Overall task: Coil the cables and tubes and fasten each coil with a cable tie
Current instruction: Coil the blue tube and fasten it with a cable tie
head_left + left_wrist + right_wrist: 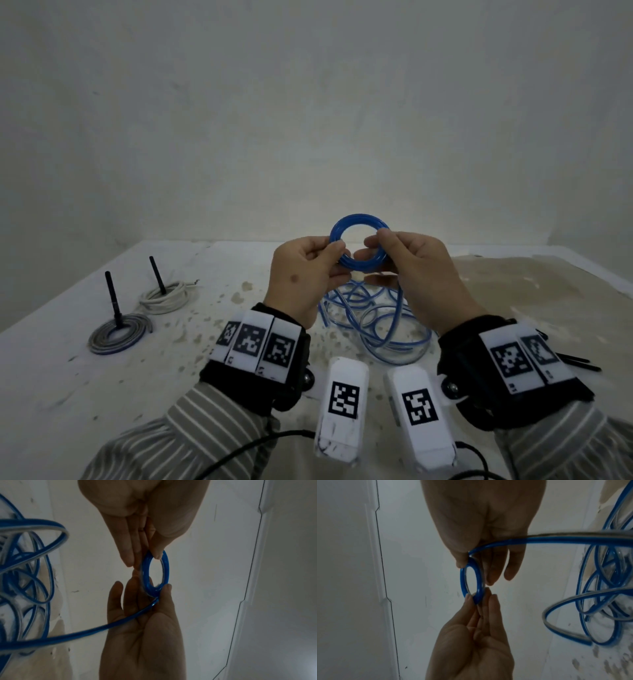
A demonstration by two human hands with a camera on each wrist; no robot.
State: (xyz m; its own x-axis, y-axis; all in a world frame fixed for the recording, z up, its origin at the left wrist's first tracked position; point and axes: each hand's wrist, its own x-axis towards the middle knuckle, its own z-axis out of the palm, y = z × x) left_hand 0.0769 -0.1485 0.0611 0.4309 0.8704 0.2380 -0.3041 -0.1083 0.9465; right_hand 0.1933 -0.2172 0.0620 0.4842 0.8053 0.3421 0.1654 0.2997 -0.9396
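the surface [102,394] in front of you is white and stained, with the loose blue tube [380,325] sprawled in tangled loops just beyond your wrists. far left on it sit two finished coils dropped over black pegs: a grey coil [120,334] nearer you and a white coil [164,298] behind it. some thin black strips [579,363] lie past your right wrist, possibly cable ties, too small to be sure.

you are mid-coil, i'd judge: a small tight blue ring [359,245] is raised above the tangle, and most of the tube is not yet wound. the next move likely calls for drawing the free strand up and laying another turn on the ring without letting the wound turns spring apart.

your left hand [301,274] pinches the ring's left side between thumb and fingers. your right hand [418,270] pinches the right side, and the strand feeding the ring runs down across its palm to the pile. both hands sit close together, palms facing, held clear of the surface.
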